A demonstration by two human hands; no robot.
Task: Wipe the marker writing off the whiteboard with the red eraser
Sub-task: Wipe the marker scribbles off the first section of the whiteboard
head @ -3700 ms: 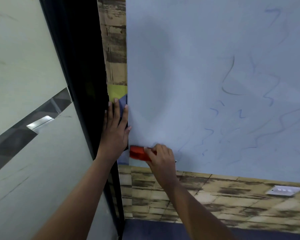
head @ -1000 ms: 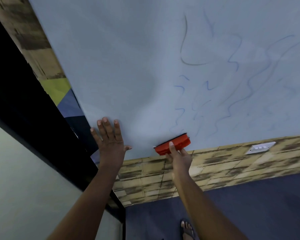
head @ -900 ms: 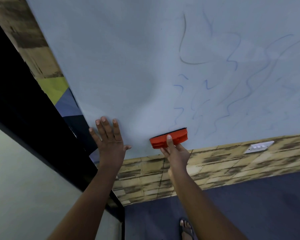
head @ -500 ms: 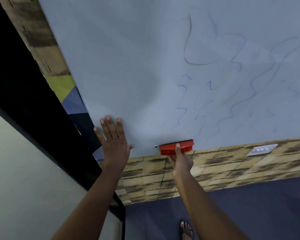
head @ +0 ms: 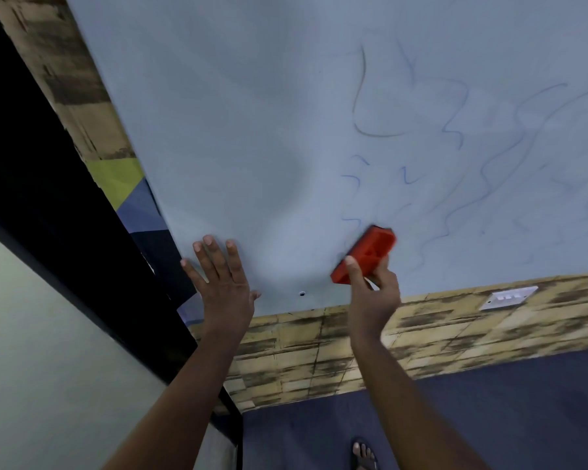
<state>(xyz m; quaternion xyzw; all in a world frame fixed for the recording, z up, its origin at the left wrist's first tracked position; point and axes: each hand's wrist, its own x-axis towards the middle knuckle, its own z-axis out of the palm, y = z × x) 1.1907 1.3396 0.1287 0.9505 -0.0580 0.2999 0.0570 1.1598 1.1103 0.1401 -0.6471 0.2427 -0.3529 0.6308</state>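
The red eraser (head: 365,257) lay tilted against the whiteboard (head: 252,113) near its bottom edge, gripped by the right hand (head: 372,295). Faint blue marker scribbles (head: 455,130), none readable, ran up and rightward. The left hand (head: 223,288) pressed flat, fingers spread, near the bottom-left corner.

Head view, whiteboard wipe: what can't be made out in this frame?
- Red eraser: its wiping face is turned to the whiteboard; the right hand covers its lower end.
- Marker writing: runs off the top and right edges; faint strokes unreadable.
- Left hand: its palm is hidden, so flat contact is unclear.
- Wall switch plate: too small for detail.
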